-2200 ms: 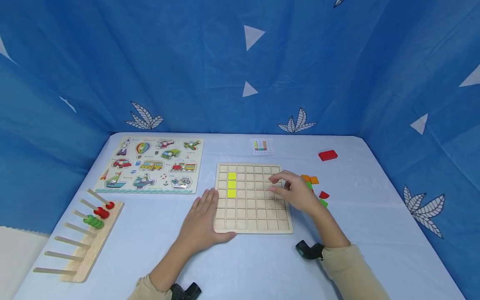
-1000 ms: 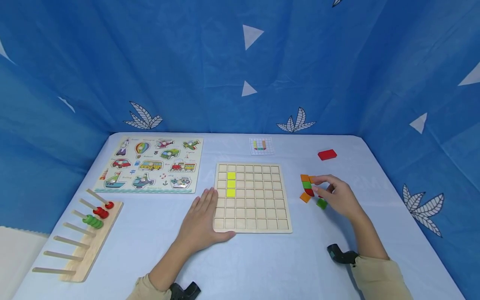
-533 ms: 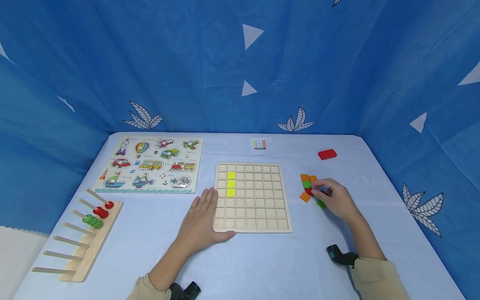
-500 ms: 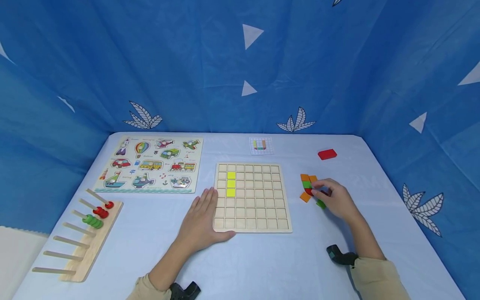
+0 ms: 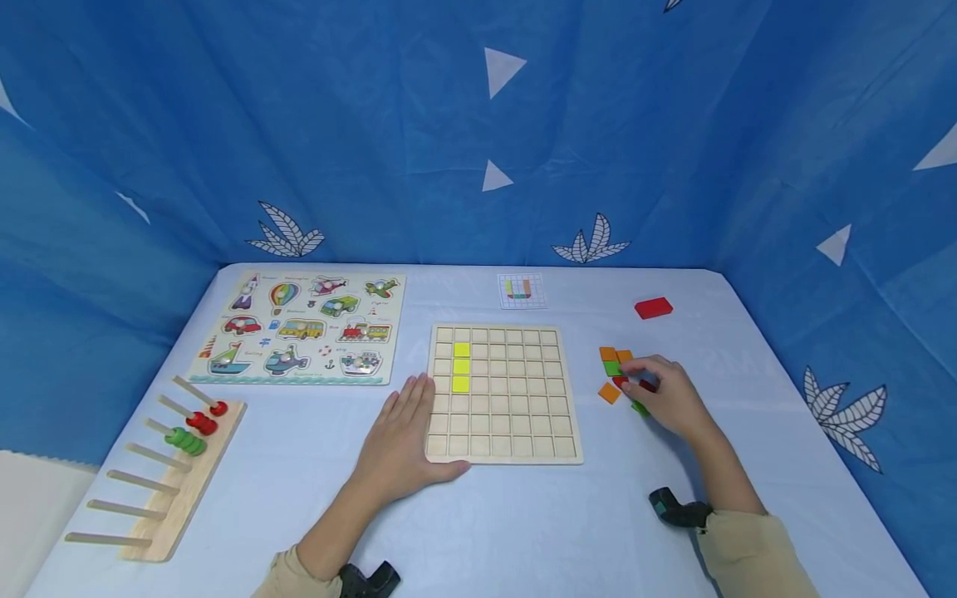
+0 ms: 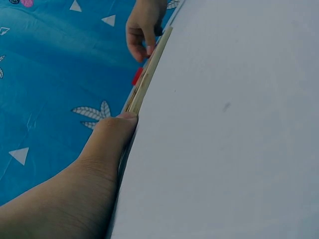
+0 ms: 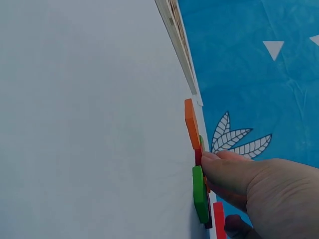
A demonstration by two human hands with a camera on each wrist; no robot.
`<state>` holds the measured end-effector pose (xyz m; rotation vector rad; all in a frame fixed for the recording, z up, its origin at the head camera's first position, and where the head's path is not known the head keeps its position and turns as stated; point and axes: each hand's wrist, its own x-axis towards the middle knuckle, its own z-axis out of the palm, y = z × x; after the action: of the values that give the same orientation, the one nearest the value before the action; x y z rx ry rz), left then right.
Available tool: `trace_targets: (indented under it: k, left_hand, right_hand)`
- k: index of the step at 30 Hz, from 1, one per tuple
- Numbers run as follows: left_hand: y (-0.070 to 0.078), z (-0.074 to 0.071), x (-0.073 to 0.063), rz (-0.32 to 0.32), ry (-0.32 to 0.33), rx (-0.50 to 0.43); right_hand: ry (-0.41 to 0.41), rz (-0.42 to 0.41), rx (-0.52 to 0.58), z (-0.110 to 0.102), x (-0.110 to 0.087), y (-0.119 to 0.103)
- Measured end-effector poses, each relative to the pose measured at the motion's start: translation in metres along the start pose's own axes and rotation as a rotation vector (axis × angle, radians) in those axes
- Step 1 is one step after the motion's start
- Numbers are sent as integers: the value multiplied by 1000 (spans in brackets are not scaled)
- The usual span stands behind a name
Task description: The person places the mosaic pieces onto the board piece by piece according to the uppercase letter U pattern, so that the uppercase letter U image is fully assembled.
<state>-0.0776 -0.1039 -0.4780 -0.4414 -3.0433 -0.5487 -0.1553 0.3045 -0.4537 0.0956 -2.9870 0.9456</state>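
Red tile (image 5: 619,382): R hand (image 5: 665,397) pinching it, AFAICT; L hand (image 5: 399,440) spread at board (image 5: 501,425) edge. I'd lift straight up, clear of adj. green tile (image 5: 612,368).

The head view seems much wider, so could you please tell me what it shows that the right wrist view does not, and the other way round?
Only the head view shows the left hand resting at the left edge of the grid board, the yellow tiles, the vehicle puzzle and the bead rack.

Only the right wrist view gives a low, close, side-on look at the green tile beside the right hand.

Both share the right hand, that green tile, an orange tile, at least part of the board, and the blue cloth.
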Motion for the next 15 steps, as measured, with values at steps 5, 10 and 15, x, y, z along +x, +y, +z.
trace_targets:
  k: [5, 10, 15]
  left_hand:
    - [1, 0, 0, 0, 3, 2]
    - [1, -1, 0, 3, 6, 1]
    - [1, -1, 0, 4, 6, 1]
  right_hand:
    - [-1, 15, -2, -2, -2, 2]
    - [1, 24, -24, -5, -4, 5]
    - [-2, 32, -37, -7, -5, 5]
